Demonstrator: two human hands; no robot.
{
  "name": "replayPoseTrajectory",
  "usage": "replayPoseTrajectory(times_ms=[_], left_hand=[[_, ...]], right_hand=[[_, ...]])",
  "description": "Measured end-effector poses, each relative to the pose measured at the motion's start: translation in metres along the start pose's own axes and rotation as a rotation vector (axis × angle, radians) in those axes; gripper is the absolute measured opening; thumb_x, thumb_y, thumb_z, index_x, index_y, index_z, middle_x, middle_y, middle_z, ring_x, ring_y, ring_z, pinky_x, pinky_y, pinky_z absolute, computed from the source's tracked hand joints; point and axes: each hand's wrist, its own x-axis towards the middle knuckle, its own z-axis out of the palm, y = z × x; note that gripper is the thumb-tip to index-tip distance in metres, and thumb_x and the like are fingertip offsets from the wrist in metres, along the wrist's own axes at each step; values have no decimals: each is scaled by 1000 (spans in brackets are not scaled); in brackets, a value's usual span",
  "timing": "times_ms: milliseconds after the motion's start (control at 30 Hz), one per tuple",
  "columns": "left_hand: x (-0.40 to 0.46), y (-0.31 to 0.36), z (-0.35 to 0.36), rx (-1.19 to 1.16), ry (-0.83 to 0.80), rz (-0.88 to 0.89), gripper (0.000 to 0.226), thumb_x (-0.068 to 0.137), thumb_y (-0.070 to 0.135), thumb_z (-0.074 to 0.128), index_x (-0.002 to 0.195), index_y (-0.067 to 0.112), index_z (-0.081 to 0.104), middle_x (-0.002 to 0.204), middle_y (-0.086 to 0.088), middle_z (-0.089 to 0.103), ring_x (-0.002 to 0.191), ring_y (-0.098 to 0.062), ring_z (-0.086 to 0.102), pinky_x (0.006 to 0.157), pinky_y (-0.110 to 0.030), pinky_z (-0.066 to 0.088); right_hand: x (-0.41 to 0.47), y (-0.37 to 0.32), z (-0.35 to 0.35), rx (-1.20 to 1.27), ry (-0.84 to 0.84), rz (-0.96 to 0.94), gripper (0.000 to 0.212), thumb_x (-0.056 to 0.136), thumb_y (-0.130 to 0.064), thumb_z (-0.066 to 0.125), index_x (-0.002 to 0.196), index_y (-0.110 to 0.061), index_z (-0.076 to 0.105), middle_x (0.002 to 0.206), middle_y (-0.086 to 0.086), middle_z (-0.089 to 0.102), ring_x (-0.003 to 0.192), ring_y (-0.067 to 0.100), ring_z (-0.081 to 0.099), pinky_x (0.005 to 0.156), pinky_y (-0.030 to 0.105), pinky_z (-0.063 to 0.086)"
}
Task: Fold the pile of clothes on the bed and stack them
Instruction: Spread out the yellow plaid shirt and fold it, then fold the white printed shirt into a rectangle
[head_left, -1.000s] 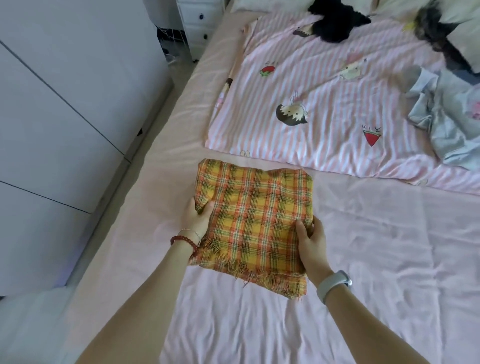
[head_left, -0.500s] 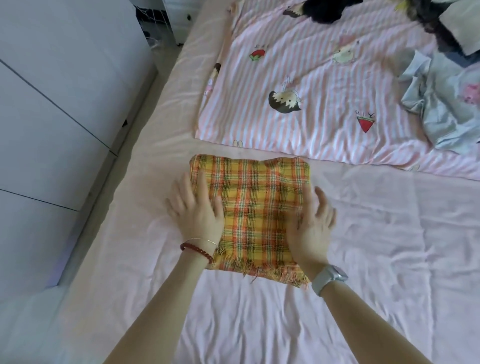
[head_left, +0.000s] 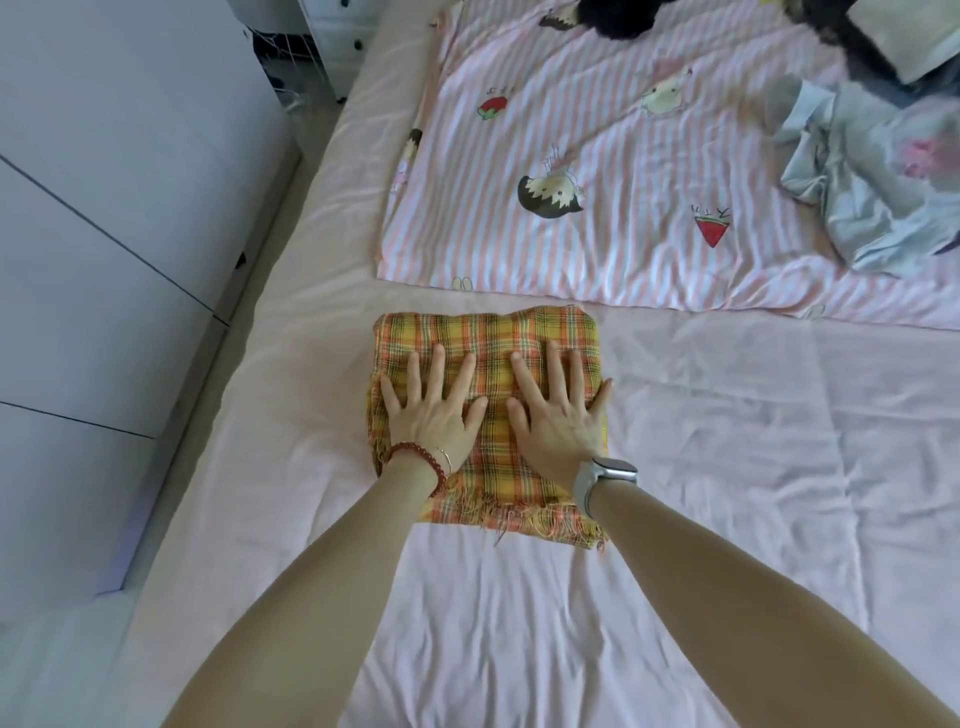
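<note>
- The folded yellow-and-orange plaid cloth with a frayed near edge (head_left: 488, 415) lies on the pink bed sheet (head_left: 727, 519), just near of the pink striped cartoon duvet (head_left: 597, 156).
- Half a second ago the hands sat at its side edges; now both lie on top, closer together.
- Left hand (head_left: 434, 413) and right hand (head_left: 556, 421) press flat, fingers straight and spread.
- A crumpled grey garment (head_left: 872, 192) at far right is blurred.

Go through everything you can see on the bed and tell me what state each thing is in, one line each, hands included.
plaid cloth: folded into a square, flat on the sheet, fringe toward the person.
left hand: fingers spread, pressing the cloth.
right hand: fingers spread, pressing the cloth.
grey garment: crumpled, unfolded.
striped quilt: spread flat.
pink sheet: wrinkled.
</note>
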Motion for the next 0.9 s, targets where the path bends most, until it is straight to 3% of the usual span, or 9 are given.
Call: replayPoseTrajectory(times_ms=[100, 167, 267, 333, 400, 500, 600, 800, 900], left_hand=[[-15, 3, -20, -29, 113, 23, 55, 97, 47, 23, 148, 34, 5, 157, -2, -3, 144, -29, -8, 111, -60, -3], [-39, 6, -33, -113, 257, 32, 53, 94, 40, 35, 145, 27, 26, 155, -8, 16, 143, -34, 9, 110, -64, 10], [-86, 13, -40, -205, 429, 64, 51, 84, 35, 40, 129, 15, 52, 140, -14, 45, 129, -40, 40, 101, -64, 30], [-123, 19, -36, -251, 413, 109, 49, 82, 35, 40, 121, 11, 59, 130, -16, 54, 120, -40, 50, 93, -63, 36], [-155, 30, -30, -310, 338, 178, 48, 82, 35, 40, 115, 8, 63, 120, -16, 60, 110, -39, 57, 87, -61, 43], [-189, 57, -18, -323, 185, 286, 40, 76, 25, 55, 108, 4, 65, 109, -14, 65, 99, -36, 63, 77, -50, 51], [-209, 101, -16, -275, 139, 422, 33, 70, 13, 70, 99, 0, 66, 100, -17, 66, 90, -37, 66, 68, -48, 54], [-254, 231, -29, -113, 99, 607, 44, 72, 30, 45, 97, 2, 68, 98, -16, 68, 83, -36, 67, 63, -45, 55], [-291, 310, -19, -119, 159, 665, 42, 72, 27, 50, 100, 2, 68, 100, -15, 68, 89, -36, 66, 69, -44, 54]], right_hand=[[-20, 0, -22, 127, 131, -30, 62, 87, -49, 8, 147, -36, 14, 158, 2, -1, 144, 23, -10, 110, 58, -9], [-46, 3, -36, 246, 227, -4, 65, 84, -46, 12, 145, -29, 26, 157, 2, 10, 145, 22, -3, 111, 53, -7], [-99, 17, -51, 414, 345, 78, 61, 86, -40, 23, 136, -13, 46, 144, 10, 40, 139, 30, 26, 113, 53, 19], [-145, 27, -59, 512, 375, 145, 59, 85, -38, 27, 126, -7, 55, 128, 12, 56, 126, 32, 43, 107, 43, 33], [-194, 39, -66, 567, 392, 228, 54, 85, -36, 31, 118, -5, 61, 115, 11, 63, 115, 31, 52, 97, 28, 35], [-262, 68, -63, 578, 399, 359, 47, 84, -32, 37, 110, -4, 65, 107, 11, 67, 105, 32, 59, 91, 33, 41], [-318, 105, -58, 560, 356, 509, 30, 90, -15, 49, 114, -4, 63, 113, 12, 65, 111, 32, 56, 95, 36, 41], [-414, 186, -75, 516, 392, 639, 38, 93, -26, 41, 124, -12, 57, 125, 3, 60, 121, 24, 48, 99, 34, 35], [-464, 247, -85, 524, 433, 677, 46, 89, -32, 34, 126, -15, 55, 127, 2, 58, 123, 23, 46, 99, 35, 36]])
